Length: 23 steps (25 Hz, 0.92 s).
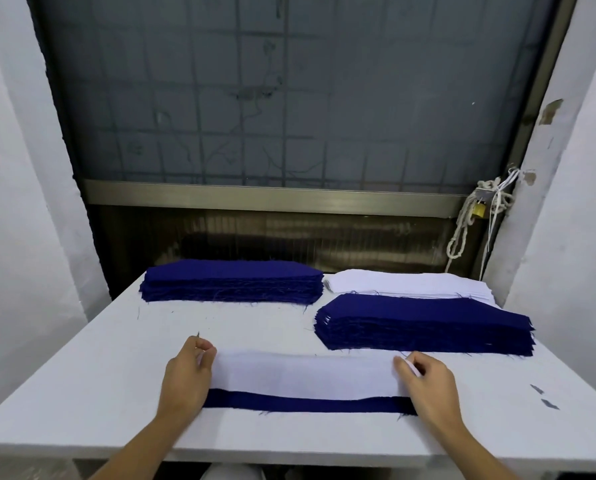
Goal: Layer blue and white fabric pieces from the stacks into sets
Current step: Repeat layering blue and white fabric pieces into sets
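No text, label, brand, number or sign can be read anywhere in this view. The small brass padlock, hanging among the white cords at the right of the window frame, is too small and blurred to show any marking.

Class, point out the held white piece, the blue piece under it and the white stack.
white piece (303, 374), head view, middle
blue piece (303, 404), head view, exposed near strip
white stack (393, 284), head view, top
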### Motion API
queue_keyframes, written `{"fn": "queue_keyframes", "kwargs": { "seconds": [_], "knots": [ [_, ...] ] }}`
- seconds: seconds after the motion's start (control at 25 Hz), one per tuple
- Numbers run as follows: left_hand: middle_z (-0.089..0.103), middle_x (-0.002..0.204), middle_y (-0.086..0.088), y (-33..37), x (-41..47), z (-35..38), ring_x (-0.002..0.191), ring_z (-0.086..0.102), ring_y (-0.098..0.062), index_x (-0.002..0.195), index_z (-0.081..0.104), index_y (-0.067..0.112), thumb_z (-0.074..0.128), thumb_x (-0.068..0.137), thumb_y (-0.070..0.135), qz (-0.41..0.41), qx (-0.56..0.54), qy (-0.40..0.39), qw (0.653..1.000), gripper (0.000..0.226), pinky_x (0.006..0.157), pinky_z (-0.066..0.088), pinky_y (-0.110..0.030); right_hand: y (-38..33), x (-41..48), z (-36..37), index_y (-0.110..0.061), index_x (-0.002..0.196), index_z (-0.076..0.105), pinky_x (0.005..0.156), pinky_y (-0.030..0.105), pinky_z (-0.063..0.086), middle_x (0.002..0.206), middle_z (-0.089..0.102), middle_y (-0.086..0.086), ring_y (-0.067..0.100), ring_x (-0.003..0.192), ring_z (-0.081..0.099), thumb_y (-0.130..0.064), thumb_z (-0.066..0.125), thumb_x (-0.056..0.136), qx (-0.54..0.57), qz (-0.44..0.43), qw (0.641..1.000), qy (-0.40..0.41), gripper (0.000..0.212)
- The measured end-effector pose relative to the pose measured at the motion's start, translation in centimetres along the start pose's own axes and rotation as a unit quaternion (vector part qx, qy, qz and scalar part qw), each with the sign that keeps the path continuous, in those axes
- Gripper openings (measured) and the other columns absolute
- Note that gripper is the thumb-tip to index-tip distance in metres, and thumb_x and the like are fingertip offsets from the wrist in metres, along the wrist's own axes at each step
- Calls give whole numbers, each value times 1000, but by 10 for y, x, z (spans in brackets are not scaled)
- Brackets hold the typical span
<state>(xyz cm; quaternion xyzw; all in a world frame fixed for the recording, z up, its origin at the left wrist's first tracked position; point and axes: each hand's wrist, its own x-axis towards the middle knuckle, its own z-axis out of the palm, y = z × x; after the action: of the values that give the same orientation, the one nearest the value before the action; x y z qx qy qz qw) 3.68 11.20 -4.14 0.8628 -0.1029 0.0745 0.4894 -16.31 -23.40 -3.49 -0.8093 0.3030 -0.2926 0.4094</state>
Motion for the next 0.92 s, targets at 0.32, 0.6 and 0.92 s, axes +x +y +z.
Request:
{"fn": "queue_keyframes", "kwargs": {
  "seconds": [0.32,0.6,0.92],
  "knots": [
    [64,78,6,-3,-6,4,69,60,-7,95,52,26,56,100,15,28,45,29,998,13,60,49,-29,0,0,2,-24,74,55,54,33,46,64,62,-4,15,59,59,-20,67,90,-110,-16,994,6,20],
    [59,95,7,-3,-9,3,87,56,-12,98,55,21,58,93,7,55,99,30,993,16,70,44,-30,1,0,7,-27,95,55,67,30,50,94,60,-5,13,86,59,-11,63,94,-164,-56,985,-1,18],
    [60,100,-4,-2,-5,7,87,55,-20,99,57,11,60,97,5,41,117,41,991,7,72,42,-31,0,7,8,-22,95,61,73,25,45,97,54,-7,13,101,48,-11,58,98,-211,-80,974,-9,12]
  ]
}}
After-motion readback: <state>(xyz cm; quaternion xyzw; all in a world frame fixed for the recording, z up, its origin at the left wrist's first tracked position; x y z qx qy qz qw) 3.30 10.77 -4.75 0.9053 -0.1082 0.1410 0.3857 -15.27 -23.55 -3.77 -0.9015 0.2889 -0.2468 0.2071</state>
